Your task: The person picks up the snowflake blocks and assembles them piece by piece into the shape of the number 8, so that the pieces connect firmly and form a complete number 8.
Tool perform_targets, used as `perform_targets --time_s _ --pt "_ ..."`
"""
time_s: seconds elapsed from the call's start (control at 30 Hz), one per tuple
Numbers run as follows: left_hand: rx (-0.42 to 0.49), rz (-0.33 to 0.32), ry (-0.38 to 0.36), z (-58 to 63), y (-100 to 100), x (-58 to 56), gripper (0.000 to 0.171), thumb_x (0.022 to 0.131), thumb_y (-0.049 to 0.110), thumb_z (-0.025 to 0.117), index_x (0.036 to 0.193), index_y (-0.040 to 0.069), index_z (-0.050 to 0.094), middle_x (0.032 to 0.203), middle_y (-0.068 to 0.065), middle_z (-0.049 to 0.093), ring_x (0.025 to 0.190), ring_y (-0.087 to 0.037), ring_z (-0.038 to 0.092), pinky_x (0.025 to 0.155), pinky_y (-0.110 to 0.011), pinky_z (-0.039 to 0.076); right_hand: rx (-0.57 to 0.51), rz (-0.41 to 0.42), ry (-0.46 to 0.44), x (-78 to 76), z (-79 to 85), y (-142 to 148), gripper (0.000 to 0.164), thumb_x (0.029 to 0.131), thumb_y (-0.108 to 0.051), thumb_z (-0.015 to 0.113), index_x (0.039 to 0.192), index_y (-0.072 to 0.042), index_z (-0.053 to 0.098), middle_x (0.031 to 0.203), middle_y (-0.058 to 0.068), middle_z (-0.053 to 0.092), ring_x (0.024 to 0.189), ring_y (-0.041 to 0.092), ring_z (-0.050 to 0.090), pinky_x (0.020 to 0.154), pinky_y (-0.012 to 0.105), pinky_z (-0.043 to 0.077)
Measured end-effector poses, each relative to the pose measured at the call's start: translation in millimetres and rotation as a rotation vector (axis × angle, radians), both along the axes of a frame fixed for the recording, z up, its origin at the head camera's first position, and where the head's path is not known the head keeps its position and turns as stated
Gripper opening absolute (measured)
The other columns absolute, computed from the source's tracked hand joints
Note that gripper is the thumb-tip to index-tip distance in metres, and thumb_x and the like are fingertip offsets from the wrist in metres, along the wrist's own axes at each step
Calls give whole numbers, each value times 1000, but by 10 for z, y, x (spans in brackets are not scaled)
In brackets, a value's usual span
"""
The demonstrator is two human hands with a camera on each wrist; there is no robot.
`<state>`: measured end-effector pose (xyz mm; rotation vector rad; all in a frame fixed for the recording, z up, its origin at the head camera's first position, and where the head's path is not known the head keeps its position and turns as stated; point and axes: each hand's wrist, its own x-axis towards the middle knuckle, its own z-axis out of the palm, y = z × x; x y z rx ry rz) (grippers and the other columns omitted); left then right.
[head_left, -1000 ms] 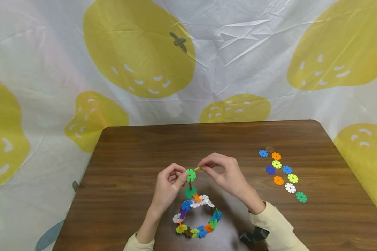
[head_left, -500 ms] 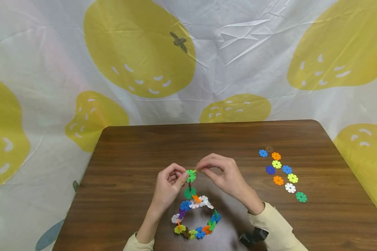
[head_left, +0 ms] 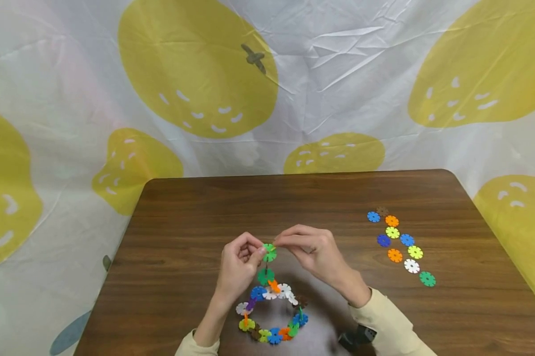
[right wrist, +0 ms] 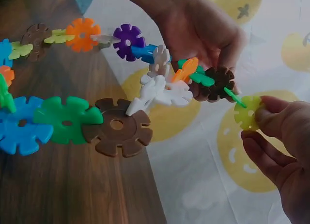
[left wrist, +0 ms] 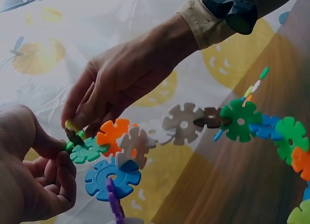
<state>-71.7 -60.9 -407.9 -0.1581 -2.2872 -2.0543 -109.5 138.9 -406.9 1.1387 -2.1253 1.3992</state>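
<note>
My left hand (head_left: 237, 261) pinches a bright green notched plastic disc (head_left: 270, 254) between thumb and fingers. Below that disc, a brown disc (right wrist: 220, 83) and a darker green disc (head_left: 265, 277) link down to a closed ring of interlocked discs in many colours, with a blue disc (head_left: 274, 336) at its near side. A yellow disc (right wrist: 246, 118) is pinched by thumb and fingertips of my right hand (head_left: 323, 251). In the right wrist view, the yellow disc's edge meets the green disc, the two crossing at an angle. The ring hangs tilted beneath both hands.
Loose notched discs lie flat on the brown wooden table (head_left: 196, 212) at the right, among them a white disc (head_left: 412, 266) and a green disc (head_left: 427, 279). A fruit-patterned cloth (head_left: 303, 99) hangs behind the table. A black device (head_left: 357, 337) sits at my right wrist.
My right hand has moved left and slightly down, bringing the yellow disc against the green one. The hanging ring has swung left, and a brown disc on its right side has come into sight.
</note>
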Motion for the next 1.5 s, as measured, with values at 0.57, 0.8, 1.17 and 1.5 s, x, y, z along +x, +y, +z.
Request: perform_targets --time_s 0.57,0.8,1.17,1.5 --pt "30 5 -3 -34 -31 2 5 92 -5 67 91 -8 64 76 -13 59 63 -7 54 56 -16 47 100 -326 -211 -168 -353 318 35 85 6 75 118 -5 72 104 10 74 90 22 74 79 34 62" --pt "16 -2 -16 -38 -31 17 5 93 -3 67 92 -7 64 77 -14 58 64 -8 53 57 -17 47 201 -511 -305 -381 -605 691 30 86 6 73 116 3 70 108 21 73 90 33 74 78 46 62" --pt "21 -4 2 -45 -35 15 6 92 -3 67 92 -8 63 77 -14 58 64 -7 52 56 -17 46 454 -702 -575 -552 -680 1183 52 94 -14 64 138 11 53 139 38 50 127 56 48 106 67 40" --pt "17 -4 -6 -37 -26 7 5 93 -3 67 91 -7 64 76 -13 57 63 -8 52 56 -17 44 661 -740 -542 -518 -770 1236 57 92 -17 66 134 18 50 131 44 50 117 63 50 101 68 42"
